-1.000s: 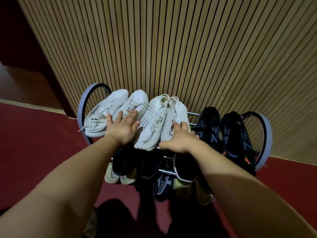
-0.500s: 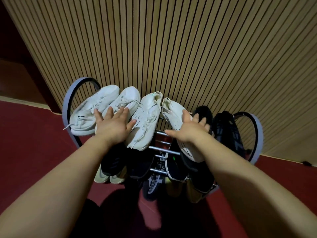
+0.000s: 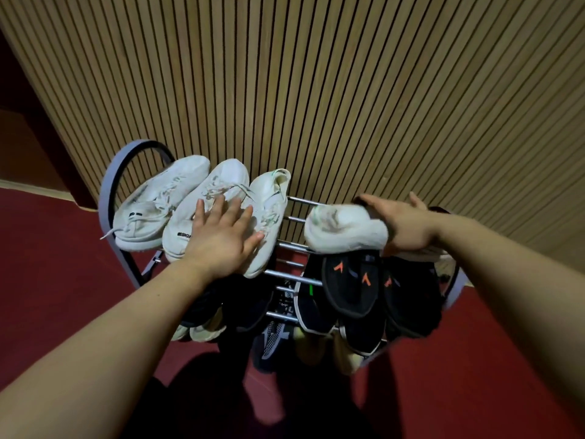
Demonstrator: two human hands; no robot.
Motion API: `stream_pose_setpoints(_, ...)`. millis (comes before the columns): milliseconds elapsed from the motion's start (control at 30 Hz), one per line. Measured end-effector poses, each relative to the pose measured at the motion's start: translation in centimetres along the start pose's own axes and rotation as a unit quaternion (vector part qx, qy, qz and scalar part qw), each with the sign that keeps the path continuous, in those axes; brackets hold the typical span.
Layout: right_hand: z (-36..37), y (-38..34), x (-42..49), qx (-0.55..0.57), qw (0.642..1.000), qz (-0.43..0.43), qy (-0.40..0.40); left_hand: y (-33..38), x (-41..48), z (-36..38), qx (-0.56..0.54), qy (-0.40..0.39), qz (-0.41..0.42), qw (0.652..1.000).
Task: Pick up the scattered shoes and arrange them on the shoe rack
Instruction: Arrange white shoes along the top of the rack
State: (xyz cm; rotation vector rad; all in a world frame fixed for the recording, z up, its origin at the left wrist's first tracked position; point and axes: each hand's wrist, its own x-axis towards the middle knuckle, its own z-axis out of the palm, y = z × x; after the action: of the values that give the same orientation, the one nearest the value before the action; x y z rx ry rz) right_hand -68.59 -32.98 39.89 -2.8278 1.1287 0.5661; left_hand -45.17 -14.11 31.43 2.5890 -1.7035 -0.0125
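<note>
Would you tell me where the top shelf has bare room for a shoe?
Bare bars show between the third white shoe and the tipped white shoe by the right hand. Left end is crowded under the left hand; black shoes fill the right.
</note>
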Motion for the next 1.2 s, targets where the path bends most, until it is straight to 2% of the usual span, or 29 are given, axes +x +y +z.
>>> stream_pose_setpoints(100,1.4,-1.9,0.7,0.006,0.998,0.003,-0.056,0.1,-0.1,0.3,0.031,-0.034,0.013,0.999)
stream_pose_setpoints(200,1.3,-4.4,1.6,0.001,0.999,-0.028,-0.033,0.1,0.0,0.3,0.044,-0.064,0.019,0.997)
stream_pose_setpoints(267,0.6,-5.4,1.6,-0.062,0.996,-0.054,-0.021,0.0,0.1,0.1,0.041,-0.067,0.021,0.997)
stream_pose_setpoints(367,-0.2,-5.8,0.9,-0.173,0.976,-0.128,0.021,-0.2,0.1,0.0,0.024,-0.049,0.025,0.998)
stream_pose_setpoints(467,0.1,-4.9,0.1,-0.182,0.959,-0.209,0.059,-0.5,-0.1,0.1,0.006,-0.017,0.026,0.999)
stream_pose_setpoints(533,0.6,-4.2,-0.6,-0.173,0.959,-0.226,0.016,-0.6,-0.2,0.1,0.004,-0.007,0.034,0.999)
stream_pose_setpoints(633,0.9,-4.5,-1.4,-0.183,0.960,-0.199,-0.077,-0.8,-0.4,0.0,0.001,-0.006,0.041,0.999)
stream_pose_setpoints(700,0.1,-5.1,-1.5,-0.146,0.967,-0.170,-0.120,-0.9,-0.5,-0.1,-0.002,-0.003,0.041,0.999)
stream_pose_setpoints(867,-3.1,-5.8,-1.9,0.077,0.975,-0.079,-0.192,-1.7,-0.4,-0.3,-0.003,0.011,0.002,1.000)
stream_pose_setpoints(933,-3.4,-6.8,-1.8,0.115,0.983,-0.043,-0.140,-2.2,-0.2,-0.5,-0.003,0.014,-0.021,1.000)
stream_pose_setpoints(1067,-1.7,-9.7,-0.3,0.039,0.999,0.016,0.001,-3.1,-0.2,-0.7,-0.018,0.001,-0.044,0.999)
stream_pose_setpoints(1133,-0.7,-11.5,0.1,-0.030,0.998,-0.030,0.043,-3.2,-0.3,-0.7,-0.020,-0.016,-0.046,0.999)
stream_pose_setpoints(1200,-0.1,-13.2,0.6,-0.088,0.990,-0.107,0.023,-3.4,-0.3,-0.7,-0.024,-0.025,-0.046,0.998)
